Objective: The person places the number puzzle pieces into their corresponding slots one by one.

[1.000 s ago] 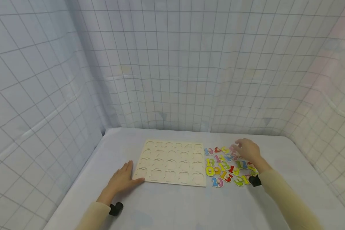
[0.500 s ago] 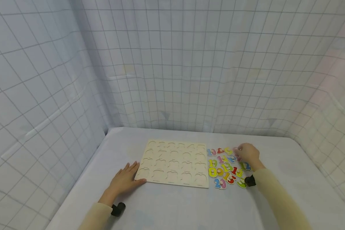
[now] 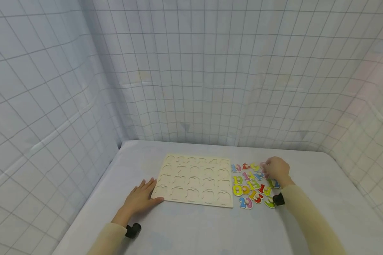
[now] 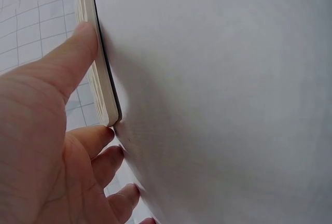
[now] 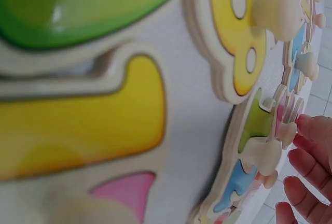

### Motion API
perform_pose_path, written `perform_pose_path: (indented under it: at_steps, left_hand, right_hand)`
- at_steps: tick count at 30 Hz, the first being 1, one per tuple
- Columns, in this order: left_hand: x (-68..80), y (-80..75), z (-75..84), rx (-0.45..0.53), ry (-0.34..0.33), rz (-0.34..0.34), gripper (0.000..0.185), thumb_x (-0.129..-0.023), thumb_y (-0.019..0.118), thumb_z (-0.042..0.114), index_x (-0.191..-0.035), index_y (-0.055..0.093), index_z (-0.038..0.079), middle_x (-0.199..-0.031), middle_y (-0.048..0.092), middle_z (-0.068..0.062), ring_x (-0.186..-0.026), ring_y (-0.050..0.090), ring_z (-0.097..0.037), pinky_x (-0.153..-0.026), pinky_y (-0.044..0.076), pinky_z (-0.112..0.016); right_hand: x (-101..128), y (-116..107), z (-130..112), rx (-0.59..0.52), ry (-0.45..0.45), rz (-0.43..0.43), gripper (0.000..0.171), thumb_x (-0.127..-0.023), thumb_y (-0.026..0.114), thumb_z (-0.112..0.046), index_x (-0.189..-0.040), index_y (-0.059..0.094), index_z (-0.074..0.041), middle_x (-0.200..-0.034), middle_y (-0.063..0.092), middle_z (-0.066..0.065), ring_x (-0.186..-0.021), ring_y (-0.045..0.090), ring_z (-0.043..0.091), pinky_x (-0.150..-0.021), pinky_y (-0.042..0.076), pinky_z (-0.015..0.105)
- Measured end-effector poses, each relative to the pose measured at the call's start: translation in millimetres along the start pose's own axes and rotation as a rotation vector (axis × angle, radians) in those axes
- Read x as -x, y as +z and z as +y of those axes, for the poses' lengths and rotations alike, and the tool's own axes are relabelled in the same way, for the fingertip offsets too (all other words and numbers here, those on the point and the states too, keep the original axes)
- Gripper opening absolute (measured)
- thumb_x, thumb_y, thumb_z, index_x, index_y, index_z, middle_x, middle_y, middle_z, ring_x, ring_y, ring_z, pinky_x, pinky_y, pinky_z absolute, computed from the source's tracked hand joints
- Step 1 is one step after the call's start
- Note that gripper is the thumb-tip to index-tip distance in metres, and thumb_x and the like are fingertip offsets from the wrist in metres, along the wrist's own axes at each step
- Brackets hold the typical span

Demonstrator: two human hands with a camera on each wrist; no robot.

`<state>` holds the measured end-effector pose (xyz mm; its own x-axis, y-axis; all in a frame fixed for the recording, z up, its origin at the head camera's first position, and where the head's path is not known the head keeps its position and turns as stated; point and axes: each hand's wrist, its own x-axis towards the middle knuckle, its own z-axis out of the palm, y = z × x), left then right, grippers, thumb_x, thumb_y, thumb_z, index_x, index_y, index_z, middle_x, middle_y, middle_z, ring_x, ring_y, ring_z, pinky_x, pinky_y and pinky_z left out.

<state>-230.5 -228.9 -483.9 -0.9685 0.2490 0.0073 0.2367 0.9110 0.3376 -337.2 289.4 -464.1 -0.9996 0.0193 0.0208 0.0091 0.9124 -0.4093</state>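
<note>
Left hand (image 3: 139, 198): lies flat on the table (image 3: 191, 233) at the lower left of the head view, fingers straight and loosely spread, thumb against the near left corner of the puzzle board (image 3: 194, 180). Holds nothing. Wrist view shows the thumb on the board's edge and the other fingers (image 4: 106, 162) on the cloth below it.
Right hand (image 3: 277, 169): over the far right part of the number pieces (image 3: 250, 186), right of centre in the head view. Fingers bent down onto a pink piece (image 3: 263, 165) at the top of the pile. Can't tell if it pinches the piece or only touches it.
Right wrist view: fingertips (image 5: 311, 156) at the right edge, just beside a small pale peg (image 5: 286, 129) on a piece; the grip itself isn't visible.
Puzzle board: pale wood, flat on the table mid-frame, rows of empty cut-outs.
Number pieces: coloured, loose on the table just right of the board, some overlapping.
Surroundings: white gridded cloth walls (image 3: 191, 71) on all sides.
</note>
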Motion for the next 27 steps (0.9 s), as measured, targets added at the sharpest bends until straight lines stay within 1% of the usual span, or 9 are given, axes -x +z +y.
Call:
perform_pose_path:
  at_steps: [2, 3, 6, 9, 12, 16, 18, 22, 27]
  left_hand:
    - [-0.3, 0.4, 0.0, -0.003, -0.002, -0.002, 0.089, -0.085, 0.057, 0.061, -0.144, 0.035, -0.003, -0.148, 0.033, -0.021, -0.135, 0.022, -0.047, -0.103, 0.019, -0.065]
    - [-0.2, 0.5, -0.2, -0.003, -0.003, -0.003, 0.089, -0.085, 0.057, 0.061, -0.144, 0.035, -0.003, -0.148, 0.033, -0.021, -0.135, 0.022, -0.047, -0.103, 0.019, -0.065]
    - [0.1, 0.6, -0.4, -0.002, -0.006, 0.000, 0.089, -0.085, 0.057, 0.060, -0.144, 0.035, -0.003, -0.147, 0.033, -0.021, -0.135, 0.022, -0.047, -0.103, 0.019, -0.065]
    - [0.1, 0.7, -0.2, -0.001, -0.003, 0.000, 0.089, -0.086, 0.057, 0.060, -0.144, 0.035, -0.003, -0.147, 0.033, -0.022, -0.135, 0.022, -0.047, -0.103, 0.019, -0.065]
    - [-0.7, 1.4, 0.0, -0.004, -0.001, -0.004, 0.089, -0.086, 0.056, 0.061, -0.144, 0.035, -0.003, -0.148, 0.032, -0.021, -0.135, 0.021, -0.047, -0.103, 0.019, -0.065]
    - [-1.0, 1.6, 0.8, -0.002, -0.006, -0.012, 0.089, -0.086, 0.056, 0.061, -0.145, 0.034, -0.003, -0.149, 0.031, -0.020, -0.136, 0.020, -0.047, -0.103, 0.019, -0.065]
    - [-1.3, 1.6, 1.3, -0.001, -0.007, -0.014, 0.089, -0.086, 0.056, 0.061, -0.145, 0.034, -0.003, -0.149, 0.031, -0.020, -0.136, 0.020, -0.047, -0.103, 0.018, -0.065]
    - [-1.6, 0.8, 2.3, 0.004, -0.005, -0.018, 0.089, -0.086, 0.056, 0.060, -0.145, 0.034, -0.003, -0.149, 0.031, -0.020, -0.135, 0.020, -0.047, -0.103, 0.019, -0.065]
    - [-0.4, 0.3, 1.8, -0.006, -0.007, -0.015, 0.087, -0.087, 0.057, 0.058, -0.144, 0.034, -0.003, -0.148, 0.031, -0.021, -0.135, 0.021, -0.047, -0.103, 0.019, -0.065]
  right_hand:
    - [-1, -2, -1, -0.013, -0.010, 0.019, 0.039, -0.096, 0.057, -0.030, -0.101, 0.066, 0.007, -0.064, 0.065, 0.002, -0.061, 0.064, 0.019, -0.074, 0.044, 0.051]
    - [-2, -3, -2, -0.016, -0.022, 0.031, 0.039, -0.096, 0.058, -0.030, -0.102, 0.066, 0.008, -0.068, 0.067, 0.005, -0.061, 0.064, 0.020, -0.074, 0.044, 0.051]
    - [-5, -5, -11, 0.005, -0.071, 0.075, 0.039, -0.095, 0.059, -0.030, -0.101, 0.067, 0.007, -0.081, 0.069, 0.013, -0.069, 0.065, 0.024, -0.072, 0.047, 0.050]
    - [-8, -7, -25, 0.035, -0.113, 0.095, 0.038, -0.094, 0.060, -0.031, -0.101, 0.069, 0.005, -0.092, 0.068, 0.016, -0.074, 0.063, 0.028, -0.069, 0.050, 0.046]
    - [-11, -5, -45, 0.041, -0.146, 0.085, 0.038, -0.094, 0.061, -0.032, -0.102, 0.069, 0.004, -0.091, 0.068, 0.014, -0.076, 0.062, 0.027, -0.068, 0.050, 0.044]
    - [-15, 2, -79, 0.047, -0.211, 0.072, 0.035, -0.093, 0.063, -0.030, -0.102, 0.069, 0.003, -0.087, 0.067, 0.011, -0.077, 0.060, 0.025, -0.069, 0.050, 0.042]
    - [-18, 9, -96, 0.055, -0.239, 0.067, 0.032, -0.092, 0.064, -0.030, -0.102, 0.070, 0.001, -0.084, 0.066, 0.008, -0.074, 0.059, 0.023, -0.068, 0.049, 0.040]
    - [-27, 27, -127, 0.054, -0.293, 0.070, 0.028, -0.092, 0.065, -0.031, -0.099, 0.072, -0.005, -0.078, 0.062, 0.001, -0.067, 0.056, 0.017, -0.061, 0.047, 0.033]
    - [-33, 50, -174, 0.032, -0.383, 0.104, 0.021, -0.090, 0.067, -0.028, -0.092, 0.074, -0.009, -0.074, 0.062, -0.001, -0.065, 0.055, 0.015, -0.059, 0.046, 0.032]
